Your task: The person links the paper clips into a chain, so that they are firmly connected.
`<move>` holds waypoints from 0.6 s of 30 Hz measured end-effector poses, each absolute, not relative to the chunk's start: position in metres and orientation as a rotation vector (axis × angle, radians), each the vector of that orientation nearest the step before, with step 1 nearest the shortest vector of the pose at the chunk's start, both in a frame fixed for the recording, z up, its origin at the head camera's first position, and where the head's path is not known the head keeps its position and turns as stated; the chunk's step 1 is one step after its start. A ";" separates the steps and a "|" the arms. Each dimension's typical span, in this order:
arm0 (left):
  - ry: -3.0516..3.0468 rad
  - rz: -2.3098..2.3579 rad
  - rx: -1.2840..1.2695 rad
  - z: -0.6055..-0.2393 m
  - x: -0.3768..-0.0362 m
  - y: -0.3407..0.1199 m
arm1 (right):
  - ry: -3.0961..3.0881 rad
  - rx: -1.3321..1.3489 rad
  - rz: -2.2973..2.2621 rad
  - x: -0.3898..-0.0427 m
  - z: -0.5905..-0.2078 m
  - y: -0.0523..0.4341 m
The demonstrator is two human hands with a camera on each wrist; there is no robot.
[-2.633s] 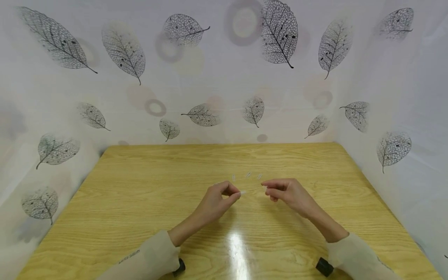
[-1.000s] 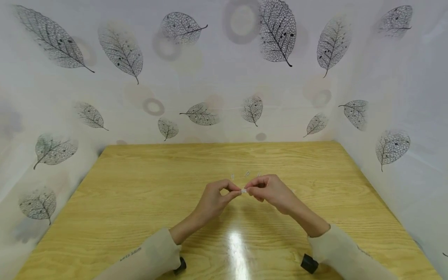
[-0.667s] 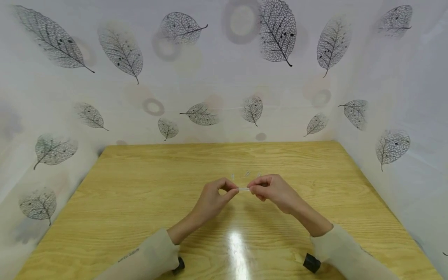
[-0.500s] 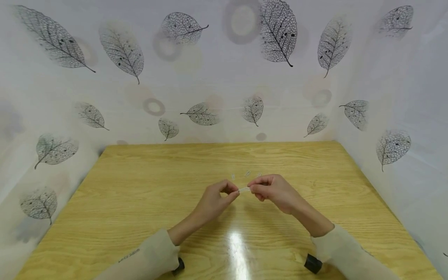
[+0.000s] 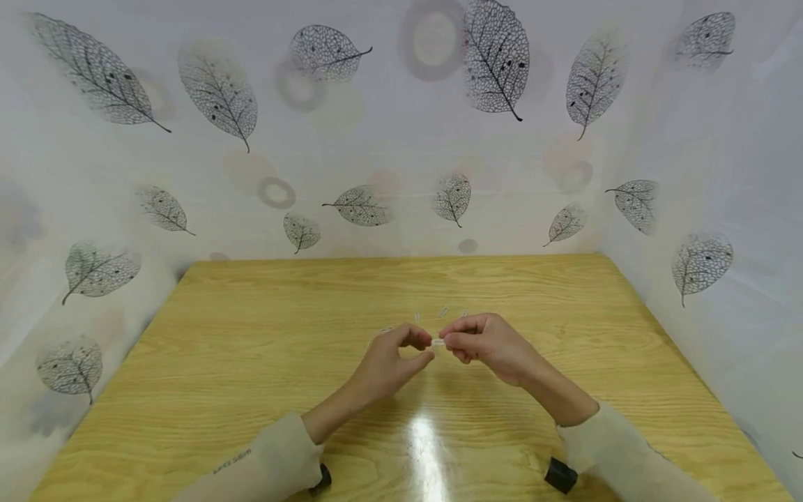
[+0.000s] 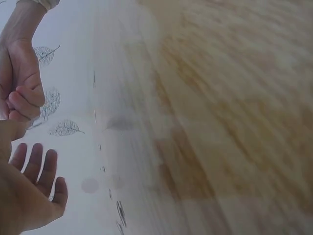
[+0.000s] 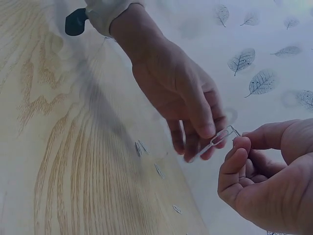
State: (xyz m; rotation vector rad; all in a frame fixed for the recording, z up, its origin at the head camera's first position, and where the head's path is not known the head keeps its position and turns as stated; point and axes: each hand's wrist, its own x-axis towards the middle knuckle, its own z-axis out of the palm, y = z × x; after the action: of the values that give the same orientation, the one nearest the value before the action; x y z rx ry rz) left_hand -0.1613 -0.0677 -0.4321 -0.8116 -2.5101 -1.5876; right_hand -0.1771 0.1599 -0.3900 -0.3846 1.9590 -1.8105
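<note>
Over the middle of the wooden table (image 5: 251, 348) my two hands meet. My right hand (image 5: 448, 341) pinches a small wire paper clip (image 5: 437, 342) between thumb and forefinger. The right wrist view shows the same paper clip (image 7: 220, 138) sticking out from my right hand (image 7: 242, 139) toward my left hand (image 7: 198, 142). My left hand (image 5: 426, 348) is at the clip's free end with thumb and forefinger apart. In the left wrist view, my left hand (image 6: 22, 147) has its other fingers held out nearly straight, and my right hand (image 6: 22, 95) is curled above it.
Three loose paper clips (image 5: 443, 312) lie in a row on the table just beyond my hands, also seen as loose clips (image 7: 139, 148) in the right wrist view. White sheets printed with leaves (image 5: 495, 56) wall in the table at the back and both sides.
My hands came together from about a hand's width apart. Over the last half second my left thumb dropped away from my forefinger, loosening its pinch. My right hand keeps its hold on the clip.
</note>
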 end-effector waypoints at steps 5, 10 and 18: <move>-2.408 -1.449 -0.893 -0.432 -0.158 -0.063 | 1.952 -0.371 -1.818 -0.176 -0.390 0.158; -2.343 -1.425 -0.908 -0.430 -0.156 -0.059 | 1.920 -0.384 -1.838 -0.175 -0.391 0.157; -2.342 -1.444 -0.873 -0.430 -0.156 -0.059 | 1.915 -0.383 -1.840 -0.174 -0.392 0.158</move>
State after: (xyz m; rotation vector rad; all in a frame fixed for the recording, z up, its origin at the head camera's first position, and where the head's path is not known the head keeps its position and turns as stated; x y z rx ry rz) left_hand -0.1563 -0.0590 -0.4305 -0.8733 -2.3422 -1.4435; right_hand -0.1740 0.1584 -0.3922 -0.3834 1.9145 -1.8401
